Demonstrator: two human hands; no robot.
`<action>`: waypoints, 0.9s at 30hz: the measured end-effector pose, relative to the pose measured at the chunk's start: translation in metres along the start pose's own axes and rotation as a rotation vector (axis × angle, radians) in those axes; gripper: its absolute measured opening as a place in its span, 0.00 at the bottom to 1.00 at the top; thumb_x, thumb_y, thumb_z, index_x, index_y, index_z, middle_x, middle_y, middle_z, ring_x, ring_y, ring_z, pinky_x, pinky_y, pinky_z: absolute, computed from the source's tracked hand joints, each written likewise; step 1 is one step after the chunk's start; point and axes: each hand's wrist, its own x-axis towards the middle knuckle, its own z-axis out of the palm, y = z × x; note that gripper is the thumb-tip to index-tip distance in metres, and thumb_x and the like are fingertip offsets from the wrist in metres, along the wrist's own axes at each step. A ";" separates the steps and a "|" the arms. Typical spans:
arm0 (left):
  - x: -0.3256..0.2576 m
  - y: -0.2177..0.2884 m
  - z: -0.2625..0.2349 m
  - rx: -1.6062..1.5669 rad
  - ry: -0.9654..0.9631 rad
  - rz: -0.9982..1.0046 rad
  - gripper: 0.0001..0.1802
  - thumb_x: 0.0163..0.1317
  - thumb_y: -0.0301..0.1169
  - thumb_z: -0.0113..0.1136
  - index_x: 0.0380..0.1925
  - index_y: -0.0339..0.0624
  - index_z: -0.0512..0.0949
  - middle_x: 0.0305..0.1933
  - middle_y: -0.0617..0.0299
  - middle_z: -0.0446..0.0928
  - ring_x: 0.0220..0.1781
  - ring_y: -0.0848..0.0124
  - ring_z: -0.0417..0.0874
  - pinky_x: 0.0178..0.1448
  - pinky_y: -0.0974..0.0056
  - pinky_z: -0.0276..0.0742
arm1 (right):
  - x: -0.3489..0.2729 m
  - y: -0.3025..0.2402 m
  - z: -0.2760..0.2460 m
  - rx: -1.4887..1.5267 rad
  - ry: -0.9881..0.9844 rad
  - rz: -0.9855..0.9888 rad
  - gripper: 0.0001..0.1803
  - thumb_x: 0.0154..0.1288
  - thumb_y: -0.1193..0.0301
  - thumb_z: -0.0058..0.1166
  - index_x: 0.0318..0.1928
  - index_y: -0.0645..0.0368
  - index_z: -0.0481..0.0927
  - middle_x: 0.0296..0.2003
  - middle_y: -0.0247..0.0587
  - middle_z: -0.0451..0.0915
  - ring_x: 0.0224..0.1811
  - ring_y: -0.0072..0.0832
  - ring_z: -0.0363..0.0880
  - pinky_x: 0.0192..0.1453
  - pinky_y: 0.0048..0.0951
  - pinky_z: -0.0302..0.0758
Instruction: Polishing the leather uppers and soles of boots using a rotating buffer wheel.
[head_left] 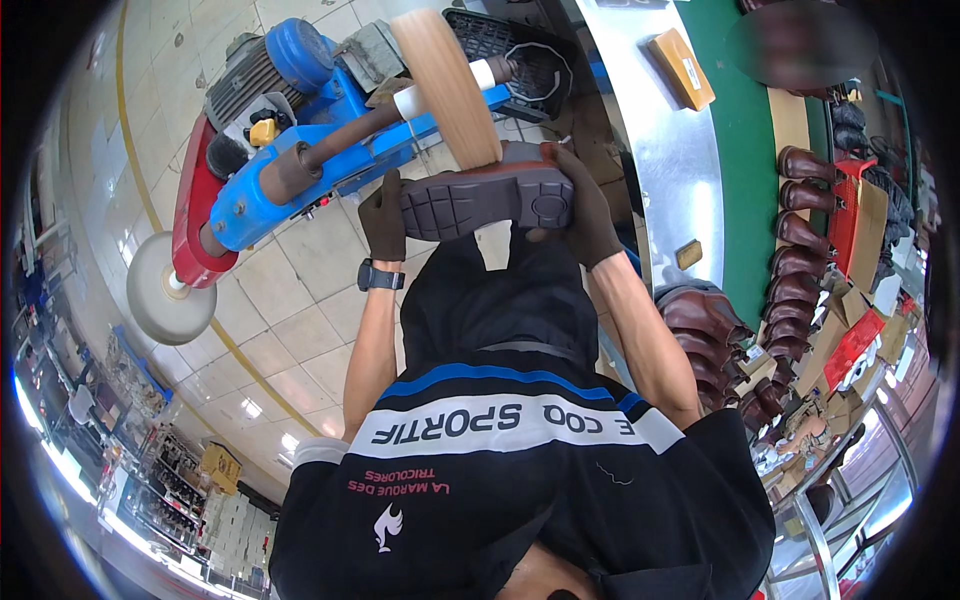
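Between my two gloved hands is a brown shoe [465, 203], held sideways with its dark treaded sole toward me. My left hand [383, 222], in a dark brown glove, grips the toe end. The heel end sits in my right hand [588, 208], gloved the same way, its fingers wrapped round it. Just beyond the shoe, a tan buffing wheel [448, 88] on a blue machine [270, 195] reaches down to the reddish-brown upper. The sole hides part of the upper, so I cannot tell exactly where they touch.
A pale round wheel [170, 290] sits at the machine's left end. To the right runs a metal-edged bench [690, 190] with a yellow block [683, 68] and a small tan block [689, 254]. Brown shoes [795, 260] line its green top. Behind the wheel stands a black crate [535, 60].
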 end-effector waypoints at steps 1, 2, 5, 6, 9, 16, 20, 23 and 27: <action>0.001 -0.001 0.000 0.001 -0.005 -0.001 0.27 0.62 0.47 0.52 0.28 0.27 0.80 0.22 0.60 0.77 0.28 0.76 0.71 0.37 0.68 0.67 | 0.004 -0.003 -0.001 -0.023 -0.055 0.065 0.21 0.62 0.55 0.46 0.50 0.54 0.72 0.38 0.38 0.78 0.33 0.27 0.81 0.22 0.35 0.80; 0.002 -0.003 -0.001 0.014 0.040 -0.016 0.27 0.62 0.47 0.52 0.25 0.27 0.79 0.20 0.62 0.74 0.27 0.76 0.69 0.34 0.67 0.65 | 0.007 -0.003 0.001 -0.021 -0.051 0.065 0.21 0.62 0.55 0.46 0.50 0.54 0.72 0.38 0.38 0.78 0.33 0.27 0.81 0.22 0.35 0.80; 0.004 -0.013 -0.004 0.023 0.142 0.006 0.26 0.63 0.45 0.52 0.17 0.30 0.72 0.16 0.66 0.67 0.23 0.78 0.63 0.29 0.66 0.59 | 0.015 -0.002 0.013 -0.067 -0.048 0.074 0.20 0.63 0.56 0.43 0.49 0.56 0.72 0.35 0.37 0.77 0.32 0.26 0.80 0.19 0.33 0.79; 0.004 -0.018 -0.005 0.016 0.201 0.042 0.27 0.63 0.43 0.52 0.12 0.32 0.68 0.14 0.68 0.62 0.22 0.78 0.59 0.26 0.66 0.55 | 0.018 -0.003 0.016 -0.081 -0.079 0.078 0.20 0.63 0.57 0.42 0.48 0.57 0.72 0.34 0.37 0.77 0.30 0.26 0.80 0.18 0.33 0.78; 0.001 -0.020 -0.009 -0.038 0.254 0.004 0.26 0.62 0.40 0.52 0.10 0.38 0.59 0.13 0.71 0.56 0.21 0.79 0.54 0.24 0.64 0.49 | 0.025 -0.002 0.020 -0.109 -0.123 0.083 0.20 0.64 0.57 0.40 0.48 0.58 0.72 0.34 0.39 0.77 0.28 0.27 0.80 0.16 0.33 0.78; -0.001 -0.030 -0.021 -0.102 0.340 0.025 0.26 0.62 0.39 0.51 0.09 0.38 0.60 0.12 0.70 0.54 0.19 0.79 0.53 0.24 0.63 0.48 | 0.030 0.006 0.032 -0.200 -0.114 0.089 0.23 0.64 0.56 0.37 0.50 0.60 0.70 0.33 0.41 0.77 0.26 0.29 0.80 0.17 0.35 0.79; 0.001 -0.033 -0.030 -0.034 0.376 0.055 0.26 0.62 0.39 0.52 0.08 0.37 0.61 0.11 0.70 0.54 0.19 0.78 0.53 0.24 0.63 0.48 | 0.033 0.008 0.036 -0.229 -0.168 0.115 0.27 0.66 0.51 0.33 0.52 0.60 0.68 0.34 0.41 0.77 0.27 0.29 0.80 0.17 0.35 0.79; -0.002 -0.033 -0.031 -0.039 0.401 0.042 0.26 0.62 0.39 0.52 0.08 0.37 0.61 0.11 0.70 0.55 0.19 0.78 0.54 0.24 0.63 0.48 | 0.037 0.014 0.037 -0.217 -0.210 0.119 0.31 0.67 0.45 0.28 0.53 0.59 0.67 0.35 0.41 0.77 0.26 0.29 0.80 0.16 0.34 0.79; -0.009 -0.044 -0.041 0.093 0.408 0.150 0.25 0.62 0.40 0.51 0.10 0.35 0.67 0.12 0.68 0.61 0.20 0.78 0.58 0.24 0.63 0.52 | 0.026 0.011 0.057 -0.235 -0.052 0.111 0.34 0.67 0.41 0.25 0.51 0.58 0.68 0.33 0.42 0.78 0.25 0.29 0.80 0.16 0.34 0.78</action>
